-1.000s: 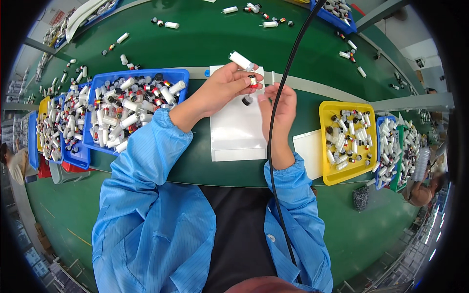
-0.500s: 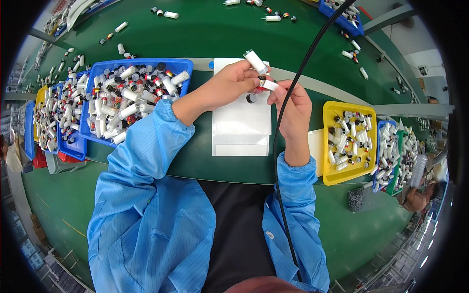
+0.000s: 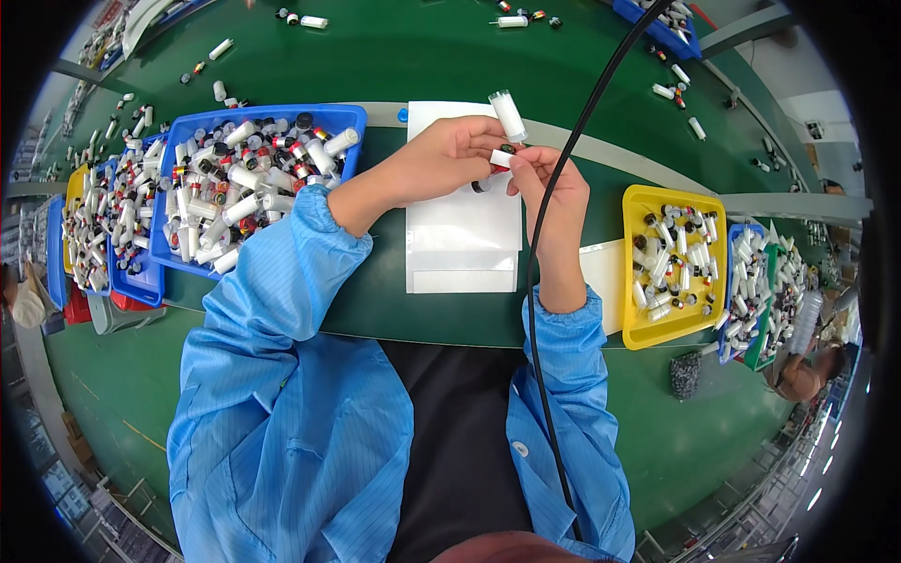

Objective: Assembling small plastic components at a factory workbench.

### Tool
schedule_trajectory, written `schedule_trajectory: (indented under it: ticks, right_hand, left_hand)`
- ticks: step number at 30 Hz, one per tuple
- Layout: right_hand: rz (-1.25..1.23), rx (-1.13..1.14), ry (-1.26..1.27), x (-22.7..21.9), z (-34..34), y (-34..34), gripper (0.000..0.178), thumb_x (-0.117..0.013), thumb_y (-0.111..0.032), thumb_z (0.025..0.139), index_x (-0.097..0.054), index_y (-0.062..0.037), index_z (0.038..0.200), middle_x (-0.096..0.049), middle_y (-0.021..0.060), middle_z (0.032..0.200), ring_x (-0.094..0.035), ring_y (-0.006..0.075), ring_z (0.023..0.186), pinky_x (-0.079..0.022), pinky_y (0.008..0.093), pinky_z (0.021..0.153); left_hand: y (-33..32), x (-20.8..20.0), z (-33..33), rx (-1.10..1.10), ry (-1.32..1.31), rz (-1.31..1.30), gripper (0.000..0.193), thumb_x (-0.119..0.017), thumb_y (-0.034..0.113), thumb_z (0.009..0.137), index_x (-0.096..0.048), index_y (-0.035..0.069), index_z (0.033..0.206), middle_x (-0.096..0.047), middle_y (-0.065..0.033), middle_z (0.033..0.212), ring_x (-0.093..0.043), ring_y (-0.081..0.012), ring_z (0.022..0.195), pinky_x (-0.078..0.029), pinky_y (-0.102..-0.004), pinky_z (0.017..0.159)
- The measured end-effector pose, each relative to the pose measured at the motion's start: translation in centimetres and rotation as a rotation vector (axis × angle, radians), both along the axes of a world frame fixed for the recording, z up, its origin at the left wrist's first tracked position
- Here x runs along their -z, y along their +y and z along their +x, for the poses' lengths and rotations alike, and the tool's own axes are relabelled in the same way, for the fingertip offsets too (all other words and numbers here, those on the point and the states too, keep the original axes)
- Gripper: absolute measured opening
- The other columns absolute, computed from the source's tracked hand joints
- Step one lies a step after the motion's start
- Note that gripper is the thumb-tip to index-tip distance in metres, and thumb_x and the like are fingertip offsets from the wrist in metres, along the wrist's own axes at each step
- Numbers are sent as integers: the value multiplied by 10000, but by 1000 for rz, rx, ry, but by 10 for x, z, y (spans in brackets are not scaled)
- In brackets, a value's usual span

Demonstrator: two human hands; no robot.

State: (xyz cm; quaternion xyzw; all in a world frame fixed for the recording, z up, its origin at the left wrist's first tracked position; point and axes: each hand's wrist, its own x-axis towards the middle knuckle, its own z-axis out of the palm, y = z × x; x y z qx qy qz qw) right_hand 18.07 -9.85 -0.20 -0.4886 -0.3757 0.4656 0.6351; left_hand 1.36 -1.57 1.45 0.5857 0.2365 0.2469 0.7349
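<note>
close two-handed work seems in hand above the white sheet point(image 3: 460, 228): the right hand point(image 3: 566, 211) pinches a small white strip point(image 3: 501, 158) beside the left hand's point(image 3: 437, 163) curled fingers, whose exact grip is hidden, near a white cylinder point(image 3: 507, 114); the next move calls for steady alignment.

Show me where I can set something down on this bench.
Bare: green tabletop between the left sleeve and white sheet, plus the sheet's lower half. Crowded: large blue tray and yellow tray, both strewn with white cylinders.

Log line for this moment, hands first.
left hand: holds white cylinder | right hand: pinching small white piece | blue tray: left | yellow tray: right
</note>
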Motion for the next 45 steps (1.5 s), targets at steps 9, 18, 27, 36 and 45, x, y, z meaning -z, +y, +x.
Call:
schedule_trajectory:
  ticks: [9, 18, 27, 36, 45]
  right_hand:
    - [135, 30, -213, 0, 3, 0, 255, -698, -12, 912, -598, -24, 1146, -664, 46, 1033, -583, 68, 792, -475, 204, 683]
    - [-78, -355, 568, 10, 10, 6, 301, -636, -178, 978, -550, -82, 1250, -598, 22, 1108, -560, 103, 968, -456, 291, 826]
    - [-41, -168, -273, 4, 13, -42, 189, -659, -102, 945, -631, -14, 1111, -627, 27, 893, -566, 97, 715, -471, 250, 640]
    - [201, -99, -894, -11, -12, -99, 148, -709, -23, 835, -677, -2, 978, -645, 132, 902, -639, 274, 722, -515, 348, 613]
    - [52, 23, -904, -12, 4, -133, 150, -682, 37, 814, -661, 18, 962, -616, 166, 934, -638, 361, 830, -524, 403, 720]
  left_hand:
    - [2, -2, 0, 9, -3, -41, 394, -561, 38, 996, -511, -2, 1385, -644, -94, 1278, -618, -132, 1136, -505, -289, 976]
    - [-6, -16, 1, 98, -154, -365, 432, -553, 44, 1007, -455, -2, 1425, -635, -107, 1305, -621, -167, 1176, -502, -332, 1051]
    - [82, -45, -49, -369, 164, 222, 431, -731, 88, 899, -566, -18, 1282, -725, -121, 1081, -702, -174, 956, -556, -292, 864]
    - [244, 23, -78, -453, 1212, 1096, 604, -662, 274, 844, -531, 14, 1373, -592, -253, 1321, -583, -369, 1227, -453, -440, 1047]
    - [303, 95, -22, -851, 1214, 911, 457, -653, 443, 860, -649, 204, 1250, -647, -137, 1200, -617, -373, 1128, -471, -522, 997]
